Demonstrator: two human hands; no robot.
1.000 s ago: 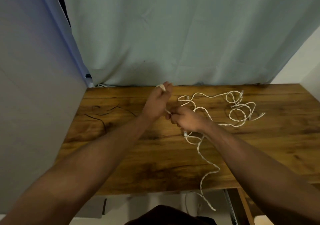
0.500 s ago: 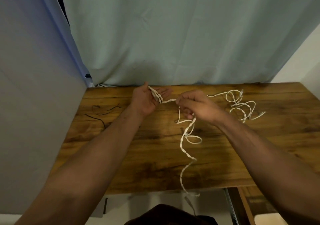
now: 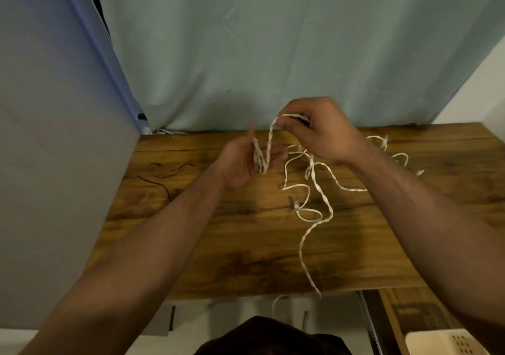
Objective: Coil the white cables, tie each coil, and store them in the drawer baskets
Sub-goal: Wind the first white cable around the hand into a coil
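Note:
A white braided cable lies in loose loops across the middle of the wooden table, its tail trailing over the front edge. My left hand is palm-up above the table's back part, with a few short loops of the cable lying across its fingers. My right hand, raised a little higher and to the right, pinches the cable between thumb and fingers and draws a strand up from my left hand. More white cable lies tangled behind my right forearm.
Thin black ties lie on the table's left part. A white perforated basket shows at the bottom right below the table's front edge. A grey panel stands on the left and a pale curtain hangs behind the table.
My right hand has risen and moved back over my left hand, lifting a strand of the cable. The loose tail has slid further up onto the table.

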